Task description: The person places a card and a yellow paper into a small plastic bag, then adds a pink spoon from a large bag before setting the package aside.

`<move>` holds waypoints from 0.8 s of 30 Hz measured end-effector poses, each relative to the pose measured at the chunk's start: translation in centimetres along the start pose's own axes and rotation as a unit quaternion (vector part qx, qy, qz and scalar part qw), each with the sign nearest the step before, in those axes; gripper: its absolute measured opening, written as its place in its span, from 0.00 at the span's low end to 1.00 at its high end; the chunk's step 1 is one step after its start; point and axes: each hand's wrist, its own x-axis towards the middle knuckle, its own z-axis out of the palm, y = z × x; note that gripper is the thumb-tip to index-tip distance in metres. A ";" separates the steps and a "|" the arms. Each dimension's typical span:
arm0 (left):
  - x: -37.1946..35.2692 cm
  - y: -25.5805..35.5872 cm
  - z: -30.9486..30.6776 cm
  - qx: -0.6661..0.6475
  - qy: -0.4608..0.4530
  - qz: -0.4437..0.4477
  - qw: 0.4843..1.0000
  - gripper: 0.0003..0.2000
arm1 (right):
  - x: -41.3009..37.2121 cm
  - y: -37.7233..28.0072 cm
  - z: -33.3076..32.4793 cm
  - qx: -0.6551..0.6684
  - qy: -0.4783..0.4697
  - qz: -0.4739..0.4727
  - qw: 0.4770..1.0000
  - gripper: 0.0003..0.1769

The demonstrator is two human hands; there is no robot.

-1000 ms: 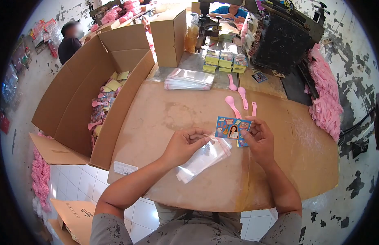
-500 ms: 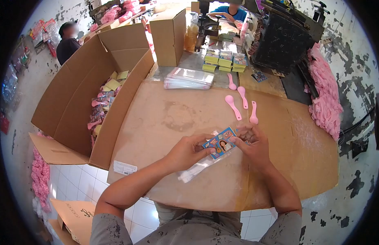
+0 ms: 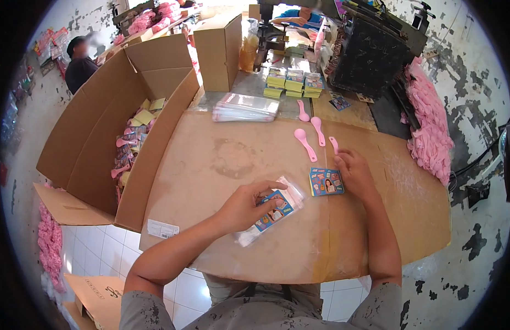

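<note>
Clear bag (image 3: pixel 291 193), a printed card (image 3: pixel 272 219) showing in it, lies on the near cardboard (image 3: pixel 195 171), gripped by the left hand (image 3: pixel 241 209); it looks light, limp, slippery, best pinched at its edges; right of it lie loose cards (image 3: pixel 326 182); farther right, the right hand (image 3: pixel 354 171) meets a pink spoon (image 3: pixel 333 144); whether pinching, I cannot tell.

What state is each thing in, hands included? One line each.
Left hand: at the clear bag, grip unclear
Card: in or on that bag, unclear which
Right hand: at one pink spoon, contact unclear
Other three spoons: lying loose
Near cards: piled, slightly fanned
Far cards: in several stacks
Bag stack: lying flat
Large carton: open, partly filled
Tall carton: upright
</note>
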 end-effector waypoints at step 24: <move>0.0 -0.1 0.7 -0.131 -0.001 0.000 0.991 0.18 | -2.2 -11.0 -0.9 0.577 0.022 0.076 0.813 0.33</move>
